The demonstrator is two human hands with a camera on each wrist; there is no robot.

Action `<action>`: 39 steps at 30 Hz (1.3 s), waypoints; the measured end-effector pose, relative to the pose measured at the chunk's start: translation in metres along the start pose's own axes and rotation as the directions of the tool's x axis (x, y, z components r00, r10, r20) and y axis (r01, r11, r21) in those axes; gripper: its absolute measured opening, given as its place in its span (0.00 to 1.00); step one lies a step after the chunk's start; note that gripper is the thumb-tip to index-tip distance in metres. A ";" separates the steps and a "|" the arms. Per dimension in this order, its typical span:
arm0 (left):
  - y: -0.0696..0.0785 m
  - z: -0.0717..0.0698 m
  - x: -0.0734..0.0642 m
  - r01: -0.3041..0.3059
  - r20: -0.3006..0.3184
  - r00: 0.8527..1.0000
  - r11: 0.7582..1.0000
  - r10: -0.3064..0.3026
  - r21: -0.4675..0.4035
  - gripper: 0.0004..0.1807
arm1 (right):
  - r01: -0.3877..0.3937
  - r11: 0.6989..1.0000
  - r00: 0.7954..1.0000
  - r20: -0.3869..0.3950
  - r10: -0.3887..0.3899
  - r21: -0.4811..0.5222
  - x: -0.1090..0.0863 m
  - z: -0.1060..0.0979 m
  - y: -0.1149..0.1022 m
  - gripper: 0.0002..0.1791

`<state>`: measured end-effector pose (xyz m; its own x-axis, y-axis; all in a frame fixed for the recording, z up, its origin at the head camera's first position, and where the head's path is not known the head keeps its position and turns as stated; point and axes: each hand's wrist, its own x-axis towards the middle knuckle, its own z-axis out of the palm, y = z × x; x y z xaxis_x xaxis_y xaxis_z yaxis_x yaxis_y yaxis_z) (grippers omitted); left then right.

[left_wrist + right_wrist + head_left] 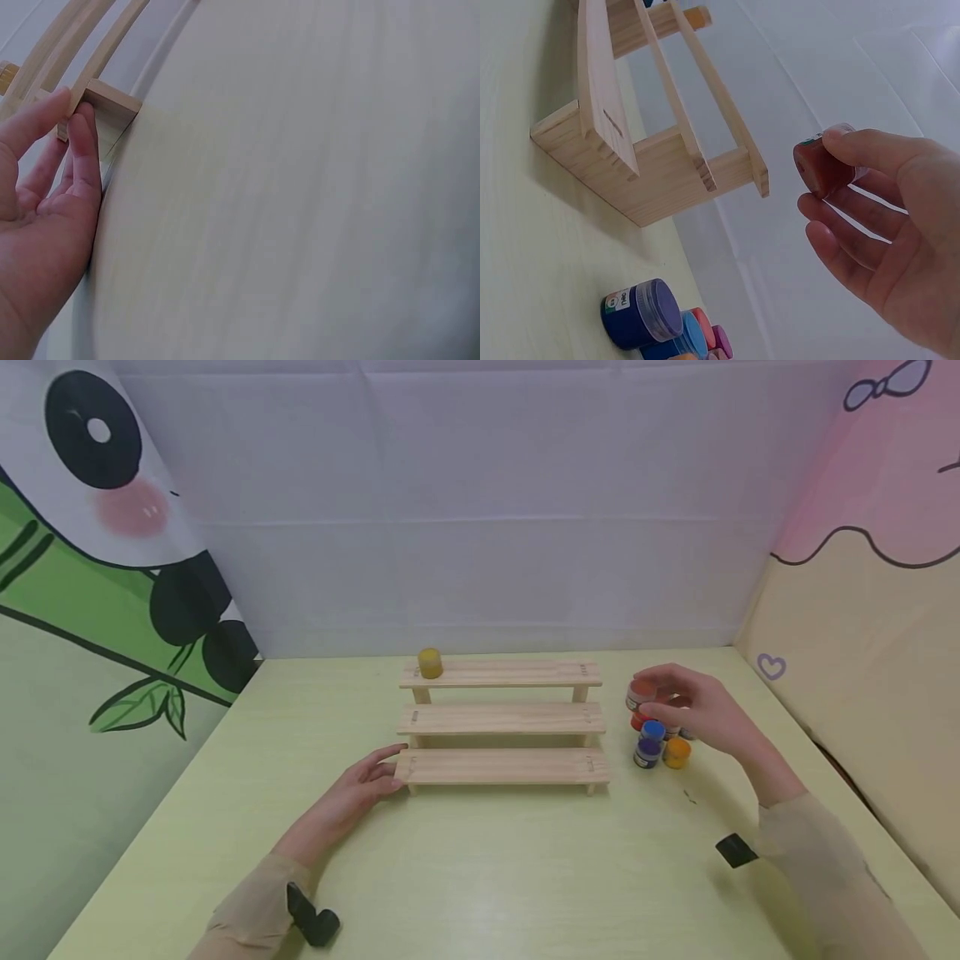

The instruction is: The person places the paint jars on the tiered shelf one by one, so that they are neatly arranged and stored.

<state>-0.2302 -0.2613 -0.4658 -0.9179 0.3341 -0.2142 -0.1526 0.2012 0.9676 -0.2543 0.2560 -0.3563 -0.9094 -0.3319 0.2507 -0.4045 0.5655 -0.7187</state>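
Backdrop: a white creased cloth [480, 510] rising behind the back edge of the bench
Bench: a broad pale yellow-green bench top [480, 877], its left and right edges slanting inward toward the back corners
Rack: a three-tiered light wooden rack [501, 766] with plank shelves in rising steps, standing near the middle of the back edge, its lowest shelf facing the front
Left hand: the left hand [366, 783], on the side of the bench's left edge, grips the left end of the lowest shelf, thumb on top and fingers beneath
Right hand: the right hand [696, 703], on the side of the bench's right edge, pinches a pot between thumb and fingers
Pots on the bench: grouped close together between the rack and the right edge, among them a dark blue round pot with a purple lid [641, 313], a bright blue round pot [652, 730], an orange round pot [677, 753] and a red round pot [638, 721]; others are partly hidden
Pot held: an orange-red round pot [826, 166], raised clear of the bench beside the rack's right end, tilted in the right wrist view
Pot on rack: a yellow round pot [431, 663], upright near the left end of the top shelf, toward the back left corner
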 end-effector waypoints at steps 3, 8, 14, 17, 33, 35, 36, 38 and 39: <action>-0.001 -0.001 0.000 0.009 -0.002 1.000 1.000 -0.009 0.000 0.36 | -0.007 1.000 1.000 0.013 0.007 -0.019 0.005 0.002 -0.003 0.23; -0.001 -0.001 0.001 0.010 0.003 1.000 1.000 -0.010 -0.009 0.36 | -0.028 1.000 0.999 0.031 0.028 -0.005 0.013 0.007 -0.007 0.24; -0.002 -0.002 0.001 -0.002 0.011 1.000 1.000 0.003 -0.011 0.36 | -0.008 0.999 0.999 0.038 0.007 0.032 0.022 0.014 -0.011 0.23; -0.003 -0.002 0.001 0.006 0.005 1.000 1.000 -0.006 -0.015 0.36 | 0.024 0.999 0.999 0.035 -0.025 0.033 0.027 0.017 -0.013 0.22; -0.005 -0.003 0.003 -0.036 0.025 0.999 0.998 0.037 -0.050 0.37 | 0.057 0.995 0.998 0.032 -0.059 0.083 0.044 0.031 -0.022 0.20; -0.005 -0.003 0.003 -0.035 0.027 0.999 0.998 0.036 -0.052 0.37 | 0.050 0.995 0.998 0.029 -0.053 0.085 0.047 0.033 -0.024 0.20; -0.005 -0.003 0.002 -0.035 0.029 0.999 0.998 0.037 -0.053 0.37 | 0.047 0.995 0.998 0.026 -0.050 0.089 0.048 0.034 -0.026 0.20; -0.005 -0.003 0.003 -0.034 0.029 0.999 0.998 0.036 -0.055 0.37 | 0.051 0.994 0.998 0.023 -0.053 0.093 0.051 0.036 -0.027 0.20; -0.005 -0.003 0.002 -0.033 0.028 0.999 0.998 0.035 -0.056 0.37 | 0.054 0.994 0.998 0.022 -0.056 0.097 0.053 0.037 -0.028 0.20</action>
<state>-0.2329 -0.2645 -0.4705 -0.9121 0.3662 -0.1841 -0.1425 0.1379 0.9801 -0.2871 0.1947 -0.3466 -0.8829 -0.3795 0.2766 -0.4416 0.4706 -0.7639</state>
